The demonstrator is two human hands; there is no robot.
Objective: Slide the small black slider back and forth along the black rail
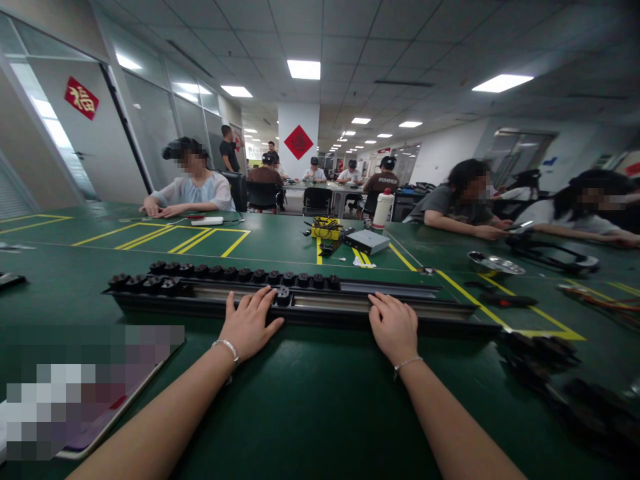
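Note:
Across the table lie two long black power-track rails side by side, the front rail [330, 303] and the back rail [390, 288]. Round black socket modules [245, 275] line the back one, and several more [153, 284] crowd the front one's left end. My left hand [249, 321] has its fingers spread, the tips against a single socket module [283, 295] on the front rail. Farther right, my right hand [395, 325] rests its fingertips on the same rail, fingers stretched out and nothing held. Neither palm shows.
A pile of loose black parts [545, 353] lies at right, near a metal bowl [495, 264] and a red-and-black tool [510, 300]. A pixelated flat device [120, 393] sits at left. Behind the rails stand a grey box [367, 241] and a bottle [383, 210]. Co-workers sit around the table.

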